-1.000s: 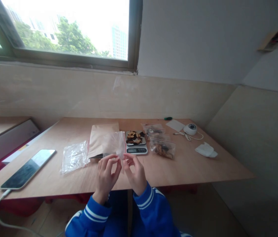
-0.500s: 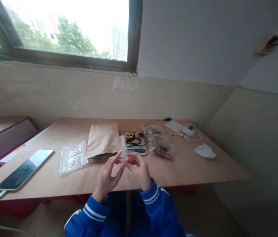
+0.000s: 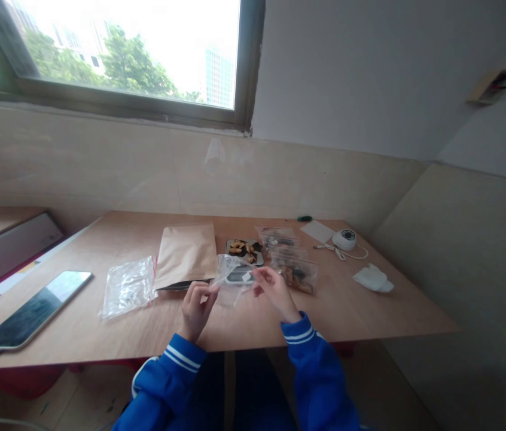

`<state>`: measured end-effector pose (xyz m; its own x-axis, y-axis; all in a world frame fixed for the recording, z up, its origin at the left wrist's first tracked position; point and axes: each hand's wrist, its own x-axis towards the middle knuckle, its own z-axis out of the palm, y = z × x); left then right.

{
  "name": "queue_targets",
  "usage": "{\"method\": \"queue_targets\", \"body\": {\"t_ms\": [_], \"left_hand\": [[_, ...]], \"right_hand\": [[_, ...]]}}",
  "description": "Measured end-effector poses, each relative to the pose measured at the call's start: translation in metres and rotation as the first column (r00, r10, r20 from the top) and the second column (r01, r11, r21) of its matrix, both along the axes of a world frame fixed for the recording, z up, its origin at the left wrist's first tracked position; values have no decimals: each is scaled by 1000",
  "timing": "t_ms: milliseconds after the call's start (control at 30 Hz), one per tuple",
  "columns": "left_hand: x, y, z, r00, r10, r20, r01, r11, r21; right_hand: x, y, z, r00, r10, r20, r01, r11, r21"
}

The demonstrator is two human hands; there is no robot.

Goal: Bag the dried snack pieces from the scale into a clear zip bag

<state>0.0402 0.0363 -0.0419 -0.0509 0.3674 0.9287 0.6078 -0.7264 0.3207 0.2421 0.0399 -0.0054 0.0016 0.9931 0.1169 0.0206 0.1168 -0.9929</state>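
Between my hands is a clear zip bag [image 3: 234, 294], spread out in front of the scale. My left hand [image 3: 198, 306] pinches its left edge, and my right hand [image 3: 274, 288] pinches the right edge. A small white square [image 3: 246, 276] shows at the bag; I cannot tell whether it is inside. Behind it, the kitchen scale [image 3: 259, 258] carries brown dried slices [image 3: 243, 248], and its front is partly seen through the film. Just left stands a brown paper pouch [image 3: 186, 254], lying flat with its dark mouth toward me.
Filled zip bags [image 3: 298, 276] lie right of the scale. A stack of clear bags [image 3: 128, 287] and a phone [image 3: 35, 311] on a cable lie left. Farther right are a white camera [image 3: 344, 239], a crumpled tissue [image 3: 373, 278] and a green-handled screwdriver [image 3: 304, 219].
My hands have moved apart, the right one going right, and the zip bag is now stretched wide between them. Earlier it was bunched upright in my fingers.
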Motion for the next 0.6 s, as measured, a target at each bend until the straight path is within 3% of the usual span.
{"method": "queue_targets", "body": {"t_ms": [67, 200, 400, 500, 600], "left_hand": [[-1, 6, -12, 996, 86, -2, -85, 995, 53], [-3, 12, -27, 974, 226, 13, -227, 970, 90], [-4, 14, -27, 976, 218, -12, -217, 975, 38], [-4, 14, -28, 976, 218, 7, -218, 976, 18], [-4, 15, -29, 973, 228, 32, -228, 974, -6]], "right_hand": [[10, 11, 1, 982, 14, 187, -36, 993, 114], [27, 47, 0, 848, -131, 514, -57, 941, 333], [34, 110, -23, 570, 108, 815, -220, 975, 24], [32, 125, -30, 512, 118, 851, -245, 969, 13], [31, 130, -32, 490, 60, 869, -261, 962, 81]]}}
